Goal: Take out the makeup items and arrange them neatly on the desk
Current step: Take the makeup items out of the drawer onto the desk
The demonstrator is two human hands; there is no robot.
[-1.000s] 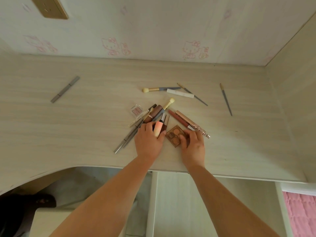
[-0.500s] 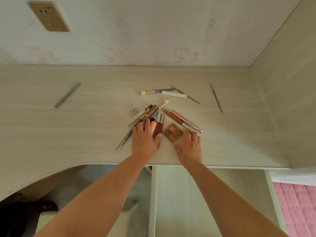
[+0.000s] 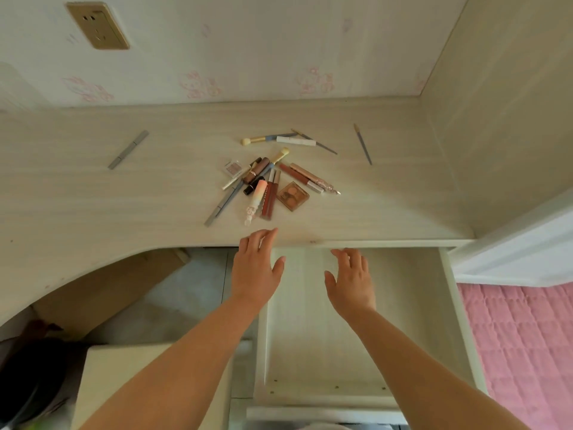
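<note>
Left hand (image 3: 255, 268): released, fingers spread, fingertips over desk (image 3: 93, 197) front edge
Right hand (image 3: 352, 279): released, above pulled-out drawer (image 3: 341, 336)
Makeup items (image 3: 269, 184): heaped mid-desk; palette (image 3: 292, 196) beside tubes

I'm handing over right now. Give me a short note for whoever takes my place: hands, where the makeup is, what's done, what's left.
Left hand open, holds nothing, fingers over the desk front edge. Right hand open, holds nothing, over the open drawer.
Drawer: no items visible inside.
Makeup out on the desk, but unsorted: crossed pile at centre with the brown palette; brushes and white tube behind it; one thin brush to the right; grey pencil far left.
Done: taking out, as far as visible.
Left: line items up neatly.
</note>
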